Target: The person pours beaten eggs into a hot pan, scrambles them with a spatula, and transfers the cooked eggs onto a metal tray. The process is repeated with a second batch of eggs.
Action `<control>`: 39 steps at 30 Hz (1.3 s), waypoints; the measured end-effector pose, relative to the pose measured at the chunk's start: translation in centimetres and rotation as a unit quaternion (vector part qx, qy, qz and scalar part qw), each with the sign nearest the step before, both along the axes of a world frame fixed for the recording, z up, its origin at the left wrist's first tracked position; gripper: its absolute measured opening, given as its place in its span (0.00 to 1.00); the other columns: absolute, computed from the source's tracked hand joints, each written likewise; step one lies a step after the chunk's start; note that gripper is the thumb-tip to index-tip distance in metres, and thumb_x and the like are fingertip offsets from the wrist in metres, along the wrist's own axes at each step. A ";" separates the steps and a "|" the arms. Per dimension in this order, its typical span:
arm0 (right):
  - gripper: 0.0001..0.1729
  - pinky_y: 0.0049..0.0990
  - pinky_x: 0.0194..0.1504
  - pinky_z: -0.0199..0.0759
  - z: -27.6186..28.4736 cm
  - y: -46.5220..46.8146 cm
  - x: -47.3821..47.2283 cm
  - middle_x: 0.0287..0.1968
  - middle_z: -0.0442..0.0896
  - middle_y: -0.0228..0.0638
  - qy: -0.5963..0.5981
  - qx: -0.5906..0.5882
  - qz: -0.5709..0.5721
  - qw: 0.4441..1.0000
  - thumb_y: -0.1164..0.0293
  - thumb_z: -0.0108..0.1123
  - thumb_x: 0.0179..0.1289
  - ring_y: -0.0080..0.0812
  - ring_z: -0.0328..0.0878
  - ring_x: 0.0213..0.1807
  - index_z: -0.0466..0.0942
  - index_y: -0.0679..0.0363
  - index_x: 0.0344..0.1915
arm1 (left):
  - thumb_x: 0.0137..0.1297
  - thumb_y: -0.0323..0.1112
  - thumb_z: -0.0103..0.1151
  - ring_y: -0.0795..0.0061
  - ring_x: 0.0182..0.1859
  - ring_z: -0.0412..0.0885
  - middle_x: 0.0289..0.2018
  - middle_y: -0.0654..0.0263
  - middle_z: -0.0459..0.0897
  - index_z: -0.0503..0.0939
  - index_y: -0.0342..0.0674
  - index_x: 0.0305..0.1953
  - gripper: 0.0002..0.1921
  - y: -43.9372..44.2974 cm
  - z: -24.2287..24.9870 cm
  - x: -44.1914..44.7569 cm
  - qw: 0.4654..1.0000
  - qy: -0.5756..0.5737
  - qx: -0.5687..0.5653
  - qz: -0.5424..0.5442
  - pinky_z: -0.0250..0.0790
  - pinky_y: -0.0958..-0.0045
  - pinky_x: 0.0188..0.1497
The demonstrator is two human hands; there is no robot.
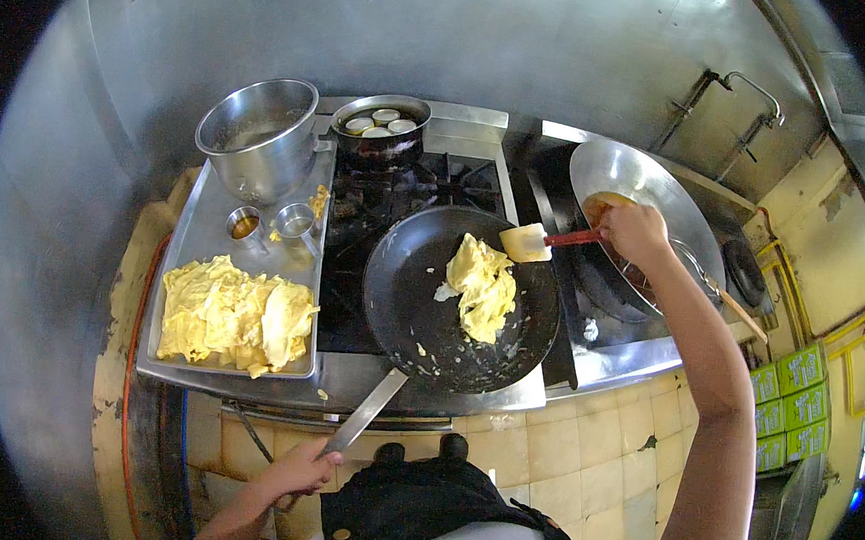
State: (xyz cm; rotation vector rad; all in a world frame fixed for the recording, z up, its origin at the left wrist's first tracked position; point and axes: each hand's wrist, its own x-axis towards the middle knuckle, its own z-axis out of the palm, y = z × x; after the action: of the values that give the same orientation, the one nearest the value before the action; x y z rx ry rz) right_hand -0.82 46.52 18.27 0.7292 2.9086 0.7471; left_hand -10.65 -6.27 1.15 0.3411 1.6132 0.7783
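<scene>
My left hand grips the metal handle of a dark frying pan on the stove. Folded cooked egg lies in the pan, right of its middle, with small bits scattered round it. My right hand is closed on the red handle of a rubber spatula; its pale blade is over the pan's upper right rim, close to the egg. A metal tray left of the pan holds a large heap of cooked egg, a cup with brown liquid and a metal measuring cup.
A deep steel pot stands on the tray's far end. Behind the pan, a dark pot holds several round tins. At right, a wok leans tilted, with a wooden-handled utensil beside it. Green boxes are stacked farther right.
</scene>
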 end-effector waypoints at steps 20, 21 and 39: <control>0.11 0.23 0.20 0.67 -8.7 20.1 -13.0 0.18 0.78 0.30 -0.133 -0.448 0.130 0.874 0.61 0.64 0.52 0.22 0.74 0.18 0.82 0.56 0.29 | 0.70 0.41 0.40 0.92 0.17 0.54 0.17 0.81 0.57 0.69 0.40 0.45 0.13 6.7 19.9 -4.4 0.978 -0.072 -0.194 -0.032 0.48 0.86 0.14; 0.10 0.22 0.19 0.66 -8.9 20.4 -12.9 0.19 0.78 0.29 -0.130 -0.462 0.128 0.868 0.62 0.64 0.53 0.21 0.74 0.18 0.82 0.57 0.29 | 0.70 0.41 0.40 0.92 0.17 0.54 0.17 0.81 0.57 0.69 0.40 0.46 0.13 6.8 19.9 -4.5 0.978 -0.075 -0.191 -0.033 0.48 0.86 0.14; 0.16 0.21 0.21 0.68 -14.6 11.5 -12.8 0.20 0.78 0.29 -0.144 -0.584 0.262 0.754 0.59 0.63 0.52 0.20 0.75 0.19 0.81 0.59 0.34 | 0.72 0.44 0.38 0.92 0.17 0.50 0.17 0.81 0.53 0.71 0.43 0.48 0.15 6.1 18.7 -5.4 0.973 -0.102 -0.207 0.020 0.44 0.87 0.15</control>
State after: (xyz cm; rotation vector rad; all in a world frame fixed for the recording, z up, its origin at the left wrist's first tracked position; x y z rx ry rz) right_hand -13.67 57.99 3.67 -0.3262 2.5011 -0.8992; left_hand -16.02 -0.20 19.83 -0.0699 1.5436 0.4717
